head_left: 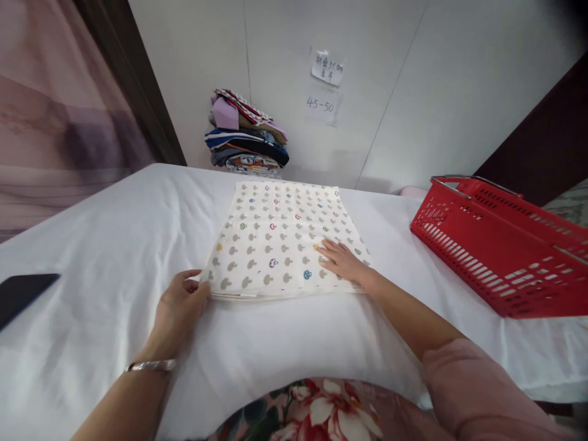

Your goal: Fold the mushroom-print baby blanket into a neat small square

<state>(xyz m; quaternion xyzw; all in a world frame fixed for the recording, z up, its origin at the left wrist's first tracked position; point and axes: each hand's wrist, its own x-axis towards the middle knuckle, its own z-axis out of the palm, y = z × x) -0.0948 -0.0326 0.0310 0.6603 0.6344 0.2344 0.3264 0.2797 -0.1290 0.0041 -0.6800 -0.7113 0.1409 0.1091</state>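
A folded white cloth [285, 229] printed with grey and coloured mushrooms lies flat in the middle of the table, its layered edge towards me. My left hand [181, 306] is closed at the near left corner of the cloth, the thumb on top and the other fingers curled at the side. My right hand [342, 260] rests palm down on the right part of the cloth, fingers stretched out. A silver bracelet [151, 365] circles my left wrist.
A white sheet [138, 245] covers the table. A red plastic basket [500, 245] stands at the right. At the back is a stack of folded clothes [248, 131] near the wall. A dark flat object [25, 294] lies at the left edge. Paper notes [327, 68] hang on the wall.
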